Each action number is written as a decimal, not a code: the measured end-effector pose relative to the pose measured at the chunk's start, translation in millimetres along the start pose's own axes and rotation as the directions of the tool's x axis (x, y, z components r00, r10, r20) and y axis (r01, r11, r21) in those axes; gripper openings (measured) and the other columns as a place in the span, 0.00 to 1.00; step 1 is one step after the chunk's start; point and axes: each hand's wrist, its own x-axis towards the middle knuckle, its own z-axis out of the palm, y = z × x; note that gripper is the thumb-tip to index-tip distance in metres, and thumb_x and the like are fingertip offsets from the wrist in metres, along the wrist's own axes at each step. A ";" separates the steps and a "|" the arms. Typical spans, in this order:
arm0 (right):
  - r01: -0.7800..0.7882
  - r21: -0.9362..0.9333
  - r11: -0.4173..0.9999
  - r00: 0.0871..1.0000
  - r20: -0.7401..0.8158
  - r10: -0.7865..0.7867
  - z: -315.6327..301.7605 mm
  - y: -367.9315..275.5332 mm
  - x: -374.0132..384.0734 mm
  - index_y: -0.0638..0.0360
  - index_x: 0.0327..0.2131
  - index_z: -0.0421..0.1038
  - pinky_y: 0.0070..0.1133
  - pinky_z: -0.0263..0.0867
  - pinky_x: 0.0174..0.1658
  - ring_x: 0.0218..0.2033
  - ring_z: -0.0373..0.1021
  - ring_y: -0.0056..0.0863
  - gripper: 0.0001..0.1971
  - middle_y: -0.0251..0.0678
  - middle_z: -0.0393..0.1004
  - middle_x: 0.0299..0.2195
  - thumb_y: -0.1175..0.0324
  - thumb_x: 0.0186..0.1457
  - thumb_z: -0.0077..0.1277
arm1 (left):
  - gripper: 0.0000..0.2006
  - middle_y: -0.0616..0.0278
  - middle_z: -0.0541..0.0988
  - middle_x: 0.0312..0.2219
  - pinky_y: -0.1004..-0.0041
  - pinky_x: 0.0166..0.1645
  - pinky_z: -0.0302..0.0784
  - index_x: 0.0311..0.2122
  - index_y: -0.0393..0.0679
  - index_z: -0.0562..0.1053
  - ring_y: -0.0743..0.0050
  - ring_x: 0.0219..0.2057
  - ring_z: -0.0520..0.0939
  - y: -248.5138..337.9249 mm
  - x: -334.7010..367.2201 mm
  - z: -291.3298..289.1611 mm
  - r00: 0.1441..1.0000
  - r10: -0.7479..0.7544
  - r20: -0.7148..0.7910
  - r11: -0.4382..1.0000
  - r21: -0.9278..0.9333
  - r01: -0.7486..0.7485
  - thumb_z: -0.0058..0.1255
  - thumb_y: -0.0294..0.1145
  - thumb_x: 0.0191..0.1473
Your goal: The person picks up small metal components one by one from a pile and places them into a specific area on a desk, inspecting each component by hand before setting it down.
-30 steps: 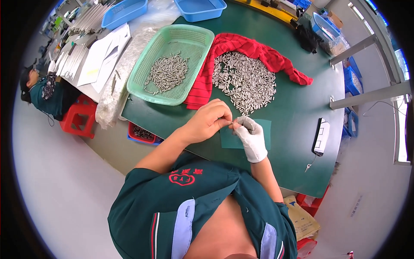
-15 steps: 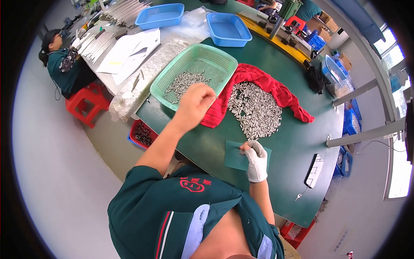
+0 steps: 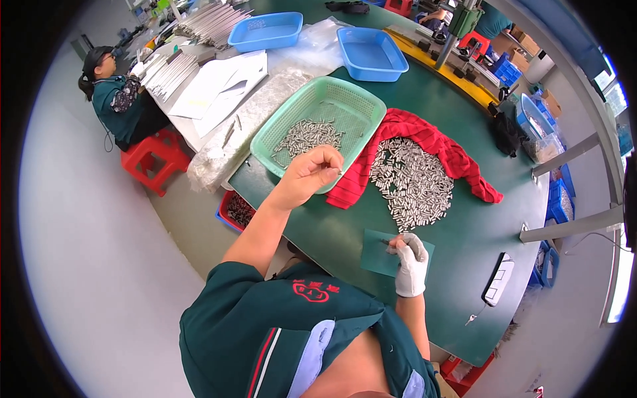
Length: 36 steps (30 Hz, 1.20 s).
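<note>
L hand at near side of green mesh basket, fingertips pinched; R gloved hand over green sheet, fingers curled; can't tell contents. Metal pins in basket, + 1 pile right.

The basket is pale green; the cloth red, dark-striped; the pins silver; the glove white.
</note>
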 end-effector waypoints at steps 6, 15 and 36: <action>-0.003 -0.018 1.000 1.000 -0.001 0.003 0.8 1.6 -2.4 0.64 0.35 0.71 0.18 0.65 0.38 0.31 0.68 0.19 0.06 0.32 0.73 0.30 0.71 0.57 0.50 | 0.03 0.63 0.70 0.34 0.76 0.44 0.64 0.34 0.40 0.69 0.76 0.37 0.69 3.2 -3.3 -4.2 1.000 -0.022 0.017 1.000 0.020 0.021 0.51 0.25 0.57; 0.009 -0.007 1.000 1.000 0.009 -0.009 -1.7 2.6 -1.7 0.64 0.35 0.71 0.18 0.66 0.38 0.31 0.68 0.19 0.07 0.32 0.73 0.30 0.69 0.58 0.51 | 0.02 0.62 0.70 0.34 0.77 0.42 0.65 0.33 0.39 0.69 0.75 0.36 0.69 7.5 -1.6 -5.4 0.998 0.004 0.058 0.989 0.147 -0.013 0.50 0.22 0.56; -0.001 0.089 0.996 0.997 -0.082 0.009 -1.6 2.0 -6.5 0.64 0.34 0.71 0.18 0.65 0.39 0.31 0.67 0.19 0.08 0.32 0.73 0.30 0.68 0.57 0.53 | 0.05 0.57 0.76 0.31 0.68 0.40 0.71 0.33 0.38 0.73 0.61 0.34 0.75 -3.9 10.2 30.5 0.896 0.431 -0.104 0.457 0.882 -0.118 0.54 0.18 0.49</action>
